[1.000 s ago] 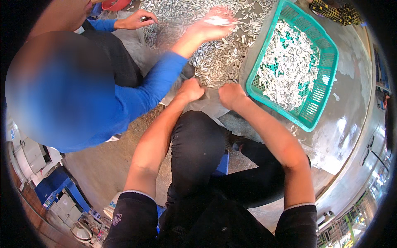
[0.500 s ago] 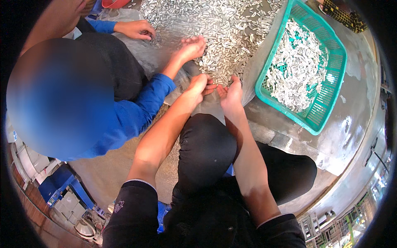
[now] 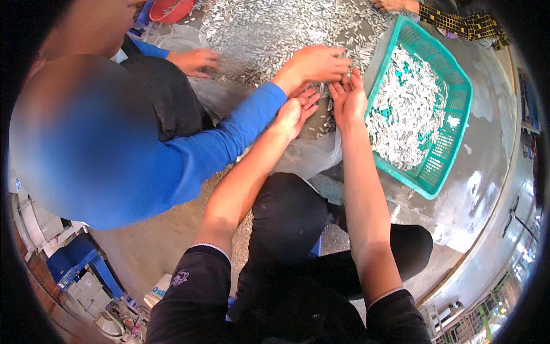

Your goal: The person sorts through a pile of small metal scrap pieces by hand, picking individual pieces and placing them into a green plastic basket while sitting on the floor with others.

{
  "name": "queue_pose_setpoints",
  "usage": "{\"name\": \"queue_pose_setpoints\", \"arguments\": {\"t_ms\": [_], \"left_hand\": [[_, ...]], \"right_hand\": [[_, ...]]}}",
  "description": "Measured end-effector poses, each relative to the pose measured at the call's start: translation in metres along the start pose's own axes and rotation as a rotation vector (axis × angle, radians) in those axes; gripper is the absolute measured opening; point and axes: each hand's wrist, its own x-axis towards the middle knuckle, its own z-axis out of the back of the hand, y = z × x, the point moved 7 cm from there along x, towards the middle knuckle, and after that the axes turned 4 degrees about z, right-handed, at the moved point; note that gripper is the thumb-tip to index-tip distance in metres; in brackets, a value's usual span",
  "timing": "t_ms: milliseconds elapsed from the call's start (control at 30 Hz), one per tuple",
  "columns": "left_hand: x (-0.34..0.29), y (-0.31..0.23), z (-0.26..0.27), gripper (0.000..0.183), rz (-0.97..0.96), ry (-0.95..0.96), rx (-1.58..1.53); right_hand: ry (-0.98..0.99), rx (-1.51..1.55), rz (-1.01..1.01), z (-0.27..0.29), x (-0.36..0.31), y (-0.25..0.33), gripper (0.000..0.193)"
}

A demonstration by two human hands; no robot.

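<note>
Small white-grey elongated pieces (image 3: 258,34) lie in a wide spread on the work surface. At its near edge my left hand (image 3: 295,117) is palm up, its fingers stretched and apart. My right hand (image 3: 349,103), also open, is beside the basket with its palm turned toward the left hand. I see nothing held in either; a few loose pieces lie between them. A co-worker's hand (image 3: 318,64), from a blue sleeve, reaches across just beyond my fingers and partly hides them. A teal plastic basket (image 3: 458,100) to my right holds many of the same pieces.
The co-worker's other hand (image 3: 197,62) rests at the left of the spread. Another person's hand (image 3: 395,4), with a black-and-yellow checked sleeve, is beyond the basket. A red bowl (image 3: 184,12) stands far left. Clear plastic sheeting (image 3: 312,152) lies before my knees.
Both my hands have moved forward and to the right, and spread farther apart. The co-worker's nearer arm has stretched rightward across them. The checked-sleeved person's hand has come into view.
</note>
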Motion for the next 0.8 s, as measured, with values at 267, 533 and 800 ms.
{"name": "queue_pose_setpoints", "arguments": {"t_ms": [267,533,800], "left_hand": [[-0.019,-0.018,0.047,0.032,-0.042,-0.175,0.563],[-0.039,-0.041,0.000,0.033,-0.246,-0.002,1.149],[-0.034,-0.065,0.040,0.041,-0.118,0.004,0.926]], "right_hand": [[0.124,-1.014,0.172,0.010,-0.032,-0.038,0.057],[0.237,-2.163,0.692,-0.021,0.037,-0.024,0.042],[0.528,-2.018,0.659,-0.037,0.029,-0.048,0.018]]}}
